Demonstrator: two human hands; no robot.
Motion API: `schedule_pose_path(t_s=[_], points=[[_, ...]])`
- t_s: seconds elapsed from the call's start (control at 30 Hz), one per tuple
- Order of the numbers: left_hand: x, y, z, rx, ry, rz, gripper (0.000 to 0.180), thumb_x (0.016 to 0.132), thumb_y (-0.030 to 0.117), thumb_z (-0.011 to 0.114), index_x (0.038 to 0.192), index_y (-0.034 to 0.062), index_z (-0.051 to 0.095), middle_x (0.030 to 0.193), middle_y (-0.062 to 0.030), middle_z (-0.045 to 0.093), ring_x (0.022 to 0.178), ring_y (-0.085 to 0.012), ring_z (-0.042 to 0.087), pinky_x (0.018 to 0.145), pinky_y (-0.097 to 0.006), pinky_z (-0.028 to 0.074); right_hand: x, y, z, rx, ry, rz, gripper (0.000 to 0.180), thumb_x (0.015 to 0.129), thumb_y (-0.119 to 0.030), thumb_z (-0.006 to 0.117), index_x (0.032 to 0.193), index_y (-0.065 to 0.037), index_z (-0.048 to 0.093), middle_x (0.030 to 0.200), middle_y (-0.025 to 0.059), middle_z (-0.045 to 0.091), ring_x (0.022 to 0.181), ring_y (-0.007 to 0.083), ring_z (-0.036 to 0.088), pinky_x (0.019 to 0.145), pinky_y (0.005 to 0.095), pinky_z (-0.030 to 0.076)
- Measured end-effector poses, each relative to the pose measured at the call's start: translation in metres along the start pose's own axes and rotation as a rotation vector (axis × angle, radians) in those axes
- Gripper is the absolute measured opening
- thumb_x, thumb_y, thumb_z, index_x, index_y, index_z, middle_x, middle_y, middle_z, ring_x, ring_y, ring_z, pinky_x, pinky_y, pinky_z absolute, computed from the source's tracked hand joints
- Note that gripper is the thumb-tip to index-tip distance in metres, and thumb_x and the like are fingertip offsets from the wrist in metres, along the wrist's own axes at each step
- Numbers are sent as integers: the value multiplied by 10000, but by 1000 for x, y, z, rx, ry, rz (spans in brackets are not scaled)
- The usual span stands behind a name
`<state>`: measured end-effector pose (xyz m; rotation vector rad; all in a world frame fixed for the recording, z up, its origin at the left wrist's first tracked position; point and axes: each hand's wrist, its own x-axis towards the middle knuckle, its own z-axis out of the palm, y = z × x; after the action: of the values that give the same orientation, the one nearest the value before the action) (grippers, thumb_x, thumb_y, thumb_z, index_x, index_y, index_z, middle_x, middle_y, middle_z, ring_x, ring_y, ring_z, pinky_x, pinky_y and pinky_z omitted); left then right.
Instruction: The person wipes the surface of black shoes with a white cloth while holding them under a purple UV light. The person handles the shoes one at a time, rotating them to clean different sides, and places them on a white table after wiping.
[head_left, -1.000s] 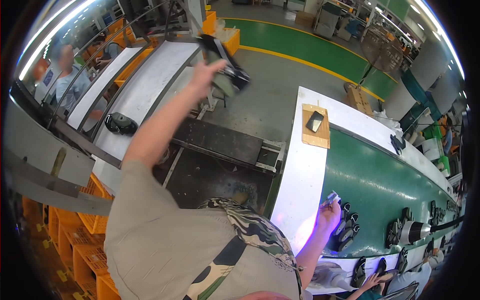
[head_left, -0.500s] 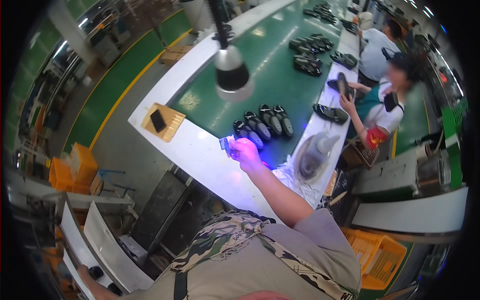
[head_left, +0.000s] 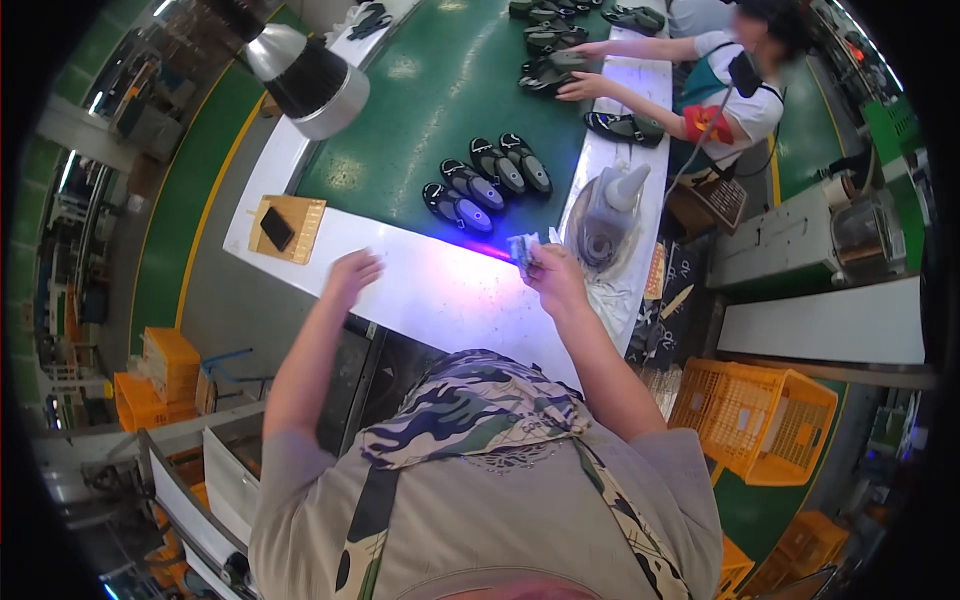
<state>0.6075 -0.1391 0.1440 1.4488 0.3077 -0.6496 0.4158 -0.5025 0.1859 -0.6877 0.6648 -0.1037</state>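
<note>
My right hand [head_left: 556,275] is closed on a small crumpled blue-grey wad [head_left: 520,251], perhaps a cloth, just above the white table edge. Bluish-pink light falls on the white surface [head_left: 440,290] beside it. My left hand [head_left: 352,277], slightly blurred, hovers over the white ledge farther left; its fingers are loosely bent, a little apart, and nothing shows in them. Beyond my hands, dark shoes with grey insoles [head_left: 487,177] stand in a row on the green conveyor belt [head_left: 390,150]. The nearest shoe [head_left: 457,208] is close to the wad.
A white squeeze bottle [head_left: 612,200] stands in a plastic-lined tray at the right. A phone [head_left: 277,229] lies on cardboard [head_left: 303,240] at the left corner. A lamp [head_left: 310,85] overhangs the belt. Across the right side, a co-worker's hands [head_left: 582,86] touch shoes. Orange crates [head_left: 750,415] sit lower right.
My left hand has come up from the lower left to over the table. My right hand has moved right with the wad. The co-worker's hands have moved from a held shoe to shoes on the belt.
</note>
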Motion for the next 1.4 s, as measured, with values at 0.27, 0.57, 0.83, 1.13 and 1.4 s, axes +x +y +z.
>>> schedule_pose_path(t_s=[0.27,0.57,0.83,1.13,1.4], points=[[149,-51,183,-139,-453,-423,698,894,535,586,1345,28,423,1278,-227,523,1172,-379,551,980,-559,440,-68,-24,-55,102,250,-282,144,855,-73,671,846,-97,529,768,43,606,645,151,583,595,323,514],[164,-48,226,-36,-240,-550,609,920,488,460,1398,117,391,1359,-171,490,1249,-357,489,1056,-648,266,-58,5,-94,292,412,-345,124,861,-48,655,827,-82,540,723,54,602,592,176,592,560,345,529],[200,-51,280,-155,-189,-577,568,928,417,481,1420,170,343,1409,-145,422,1256,-399,458,1009,-656,337,-10,-16,-74,227,332,-276,129,855,-43,660,871,-71,535,786,82,628,682,203,634,585,364,542],[240,-18,344,-245,-108,-545,558,819,211,553,1345,100,404,1375,-171,434,1269,-419,428,1050,-664,280,-14,-41,-70,35,446,-388,185,806,-71,729,845,-75,548,743,30,603,595,114,557,544,255,461],[239,-85,268,-339,-317,-481,335,778,-55,493,1109,-4,473,1109,-201,546,1072,-418,568,931,-630,466,-13,-38,-126,-218,741,-500,167,780,-93,736,821,-49,581,728,6,598,633,98,542,575,262,441]])
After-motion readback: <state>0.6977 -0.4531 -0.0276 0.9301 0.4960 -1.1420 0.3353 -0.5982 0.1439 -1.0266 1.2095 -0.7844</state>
